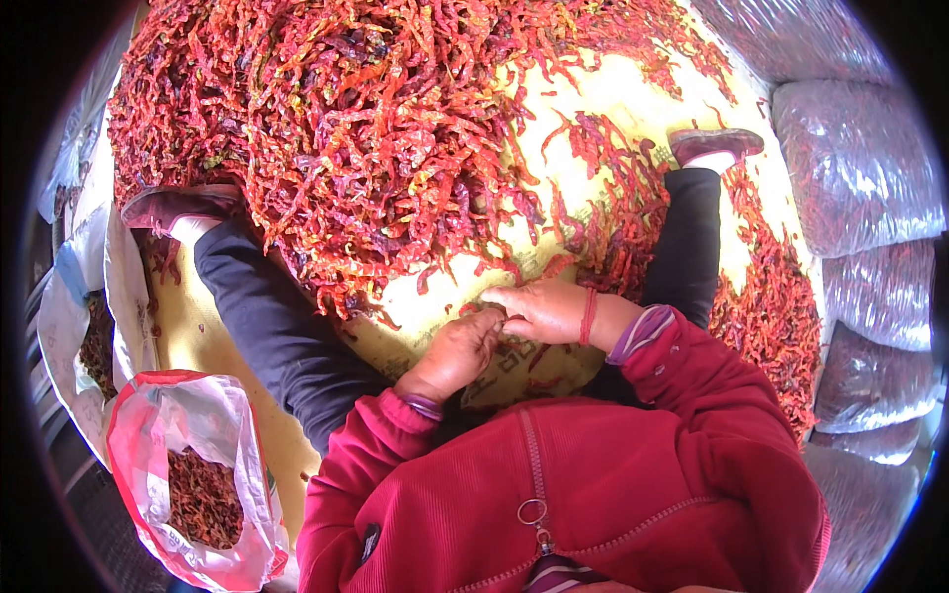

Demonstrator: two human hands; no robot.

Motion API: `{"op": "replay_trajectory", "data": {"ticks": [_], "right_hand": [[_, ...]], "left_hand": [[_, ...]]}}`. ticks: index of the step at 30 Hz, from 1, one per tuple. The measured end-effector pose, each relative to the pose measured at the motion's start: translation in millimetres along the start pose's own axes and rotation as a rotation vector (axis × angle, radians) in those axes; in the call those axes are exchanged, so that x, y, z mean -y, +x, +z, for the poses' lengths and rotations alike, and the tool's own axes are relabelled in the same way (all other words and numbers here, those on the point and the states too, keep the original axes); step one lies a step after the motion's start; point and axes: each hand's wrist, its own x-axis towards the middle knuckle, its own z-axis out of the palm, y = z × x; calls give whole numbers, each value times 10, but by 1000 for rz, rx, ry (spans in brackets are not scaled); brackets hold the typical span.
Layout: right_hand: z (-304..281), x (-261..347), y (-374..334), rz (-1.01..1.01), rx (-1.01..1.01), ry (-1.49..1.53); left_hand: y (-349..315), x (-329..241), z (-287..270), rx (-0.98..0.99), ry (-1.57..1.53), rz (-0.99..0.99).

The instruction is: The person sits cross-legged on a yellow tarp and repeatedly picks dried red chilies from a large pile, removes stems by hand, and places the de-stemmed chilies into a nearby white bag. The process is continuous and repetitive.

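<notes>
A big heap of dried red chili peppers (376, 128) lies on a yellow woven mat (603, 99) between my spread legs. My left hand (457, 353) and my right hand (542, 309) meet just below the heap's near edge, fingers pinched together. Whatever they pinch is too small to tell; it may be a single chili. A red band circles my right wrist. I wear a red zip jacket and dark trousers.
An open red-and-white plastic bag (148, 435) holding sorted chilies stands at my lower left. White sacks (69, 306) sit along the left edge. Clear plastic sacks stuffed with chilies (860, 168) are stacked on the right. My shoes (178, 206) rest beside the heap.
</notes>
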Motion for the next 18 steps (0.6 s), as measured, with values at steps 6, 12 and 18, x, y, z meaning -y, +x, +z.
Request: {"op": "replay_trajectory", "data": {"ticks": [6,12,18], "right_hand": [[-93,330,-8,-422,-197,18],[-637,-315,162,-117,112,-464],[-1317,-972,1095,227,-482,-325]], "left_hand": [[56,161,93,-249,-985,-488],[87,-43,-192,-111,-1054,-494],[107,59,-162,59,-1126,-495]]}}
